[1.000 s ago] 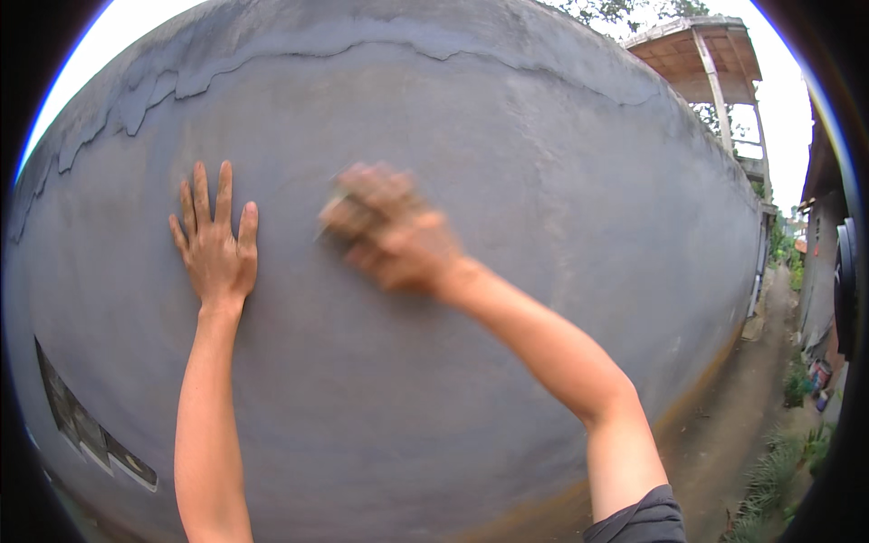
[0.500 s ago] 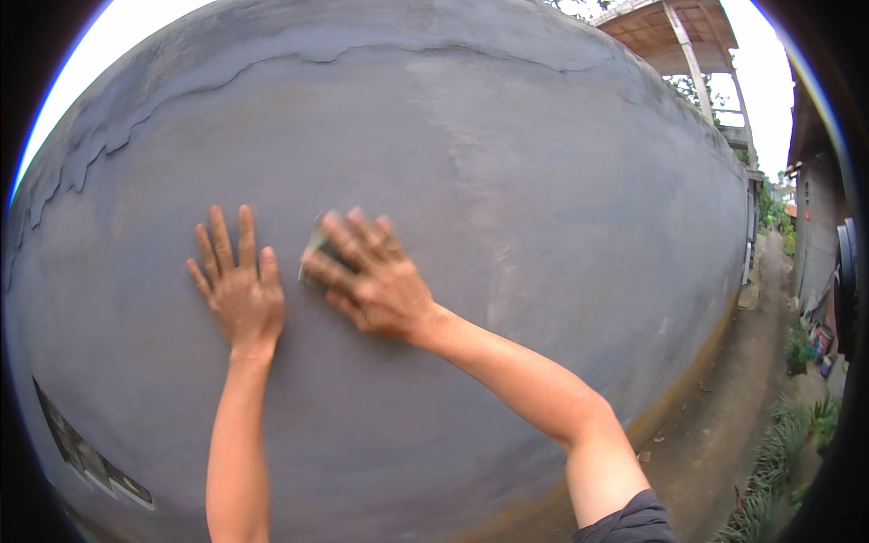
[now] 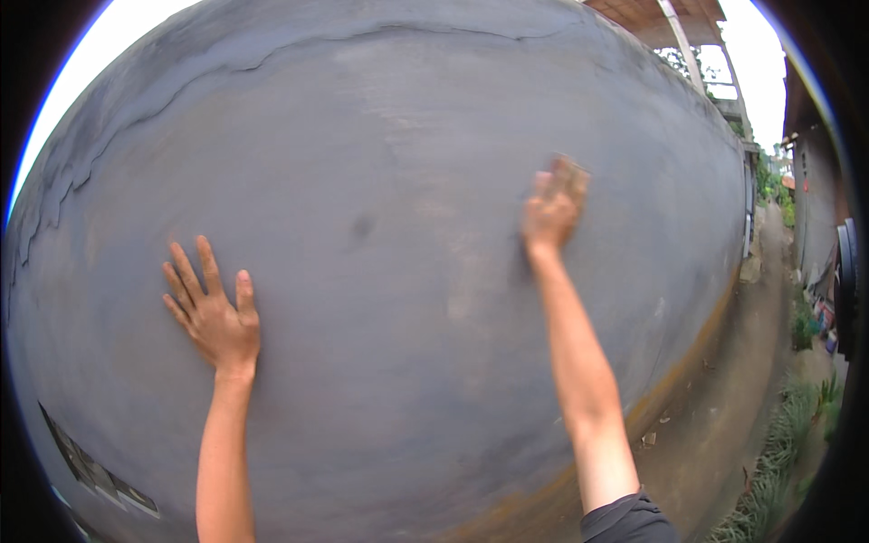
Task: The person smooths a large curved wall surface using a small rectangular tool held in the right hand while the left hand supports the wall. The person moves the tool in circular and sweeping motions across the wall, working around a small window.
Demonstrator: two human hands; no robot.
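Note:
A grey plastered wall (image 3: 407, 326) fills most of the view, with a jagged crack along its upper part and paler, uneven streaks near the middle. My left hand (image 3: 217, 317) rests on it at left, fingers spread, holding nothing, with grime on the fingers. Farther right and higher, my right hand (image 3: 554, 206) is on the wall, blurred, its fingers pressed over a small flat pad (image 3: 577, 174) that is mostly hidden beneath them; its material is unclear.
A dirt path (image 3: 742, 362) runs along the wall's right, bordered by grassy plants (image 3: 778, 452) and a weathered building (image 3: 815, 199). A raised roofed structure (image 3: 652, 18) stands beyond the wall. A dark slotted opening (image 3: 90, 462) sits low at left.
My right hand has swept from the middle toward the upper right with the pad. My left hand now sits lower. The view has shifted, and the crack appears higher in it.

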